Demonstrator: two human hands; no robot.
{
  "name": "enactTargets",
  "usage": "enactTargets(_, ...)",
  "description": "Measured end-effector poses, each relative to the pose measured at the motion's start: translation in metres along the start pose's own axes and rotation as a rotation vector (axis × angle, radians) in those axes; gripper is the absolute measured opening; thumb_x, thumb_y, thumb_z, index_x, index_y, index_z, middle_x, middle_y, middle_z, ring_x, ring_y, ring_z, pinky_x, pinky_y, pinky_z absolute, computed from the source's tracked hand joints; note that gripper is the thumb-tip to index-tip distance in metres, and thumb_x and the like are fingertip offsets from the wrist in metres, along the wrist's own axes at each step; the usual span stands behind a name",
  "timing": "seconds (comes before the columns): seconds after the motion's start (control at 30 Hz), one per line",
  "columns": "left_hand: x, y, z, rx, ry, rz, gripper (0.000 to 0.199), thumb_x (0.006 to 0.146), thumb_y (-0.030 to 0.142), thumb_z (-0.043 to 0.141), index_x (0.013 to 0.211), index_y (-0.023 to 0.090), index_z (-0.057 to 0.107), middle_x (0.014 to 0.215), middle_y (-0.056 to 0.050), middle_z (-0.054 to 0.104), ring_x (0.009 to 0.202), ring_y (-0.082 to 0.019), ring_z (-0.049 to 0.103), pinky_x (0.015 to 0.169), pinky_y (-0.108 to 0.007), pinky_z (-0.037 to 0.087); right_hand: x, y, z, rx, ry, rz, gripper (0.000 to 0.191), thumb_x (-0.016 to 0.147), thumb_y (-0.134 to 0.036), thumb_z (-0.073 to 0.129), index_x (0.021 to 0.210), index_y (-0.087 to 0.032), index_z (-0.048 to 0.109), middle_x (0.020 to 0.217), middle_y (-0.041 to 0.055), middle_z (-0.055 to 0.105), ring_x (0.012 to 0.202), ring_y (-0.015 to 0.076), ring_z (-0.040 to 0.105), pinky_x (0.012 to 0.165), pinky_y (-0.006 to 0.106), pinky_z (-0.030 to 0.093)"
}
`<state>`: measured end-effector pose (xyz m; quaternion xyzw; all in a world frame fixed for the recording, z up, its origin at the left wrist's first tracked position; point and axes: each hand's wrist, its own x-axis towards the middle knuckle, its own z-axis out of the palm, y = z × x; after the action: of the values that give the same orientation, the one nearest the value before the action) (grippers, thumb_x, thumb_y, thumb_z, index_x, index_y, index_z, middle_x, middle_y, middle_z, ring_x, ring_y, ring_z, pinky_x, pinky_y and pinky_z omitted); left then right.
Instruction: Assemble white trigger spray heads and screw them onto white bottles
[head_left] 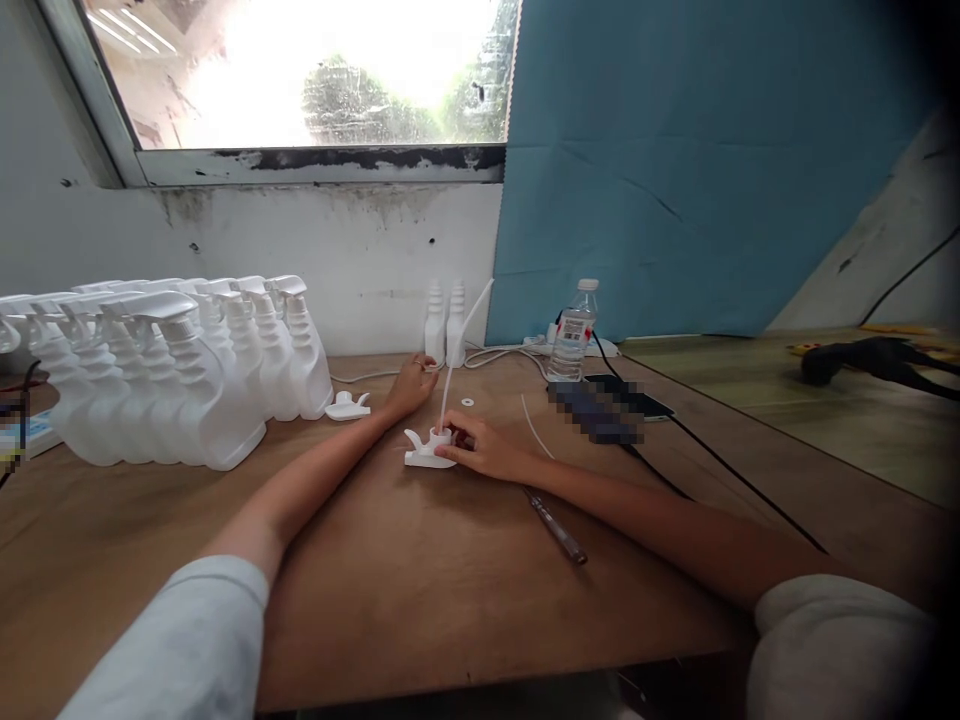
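My right hand (484, 448) pinches a white trigger spray head (426, 456) lying on its back on the table. A long thin white dip tube (466, 325) sticks up from the head's collar and bends to the right near its top. My left hand (411, 387) reaches forward with fingers extended, at the foot of two white bottles without tops, a left bottle (435, 325) and a right bottle (457, 325); whether it touches one I cannot tell. A small white ring (468, 402) lies between the hands. Another spray head (348, 406) rests left of my left forearm.
Rows of white spray bottles (217, 390) stand at the left. To the right are a clear water bottle (574, 335), a phone (630, 396), a dark blurred object (596, 412) and black cables. A screwdriver (556, 530) and a loose thin tube (535, 428) lie near my right forearm.
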<state>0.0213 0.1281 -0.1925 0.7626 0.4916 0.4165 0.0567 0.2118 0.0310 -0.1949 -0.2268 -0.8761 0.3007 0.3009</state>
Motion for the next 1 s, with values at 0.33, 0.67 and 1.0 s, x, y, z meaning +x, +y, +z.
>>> enactTargets(0.33,0.038,-0.024,0.037,0.366,-0.088,-0.119,0.058,0.089,0.033,0.053,0.144,0.029,0.037,0.151,-0.014,0.028,0.134,-0.038,0.032,0.106,-0.057,0.031,0.006,-0.001,0.003,0.037,0.003,-0.031,0.028,0.084,-0.04,0.062,0.099,-0.018,0.052,0.079,-0.001,0.051,0.066,0.011,0.046,0.061,0.023,0.039)
enactTargets(0.67,0.047,-0.037,0.034,0.333,-0.062,-0.078,0.048,0.092,0.027,0.045,0.139,0.017,0.043,0.142,-0.015,0.04,0.133,-0.026,0.041,0.11,-0.039,0.036,0.006,-0.007,0.003,0.024,0.006,-0.011,0.03,0.08,-0.032,0.067,0.101,-0.018,0.051,0.083,-0.0012,0.05,0.071,0.0119,0.046,0.067,0.024,0.039)
enactTargets(1.0,0.05,-0.047,0.044,0.276,-0.012,-0.097,0.056,0.087,0.026,0.056,0.141,0.027,0.042,0.148,-0.015,0.029,0.132,-0.038,0.039,0.105,-0.053,0.036,0.006,-0.007,0.003,0.045,-0.008,-0.009,0.029,0.081,-0.033,0.064,0.101,-0.018,0.049,0.082,-0.0014,0.05,0.071,0.0117,0.047,0.067,0.024,0.04)
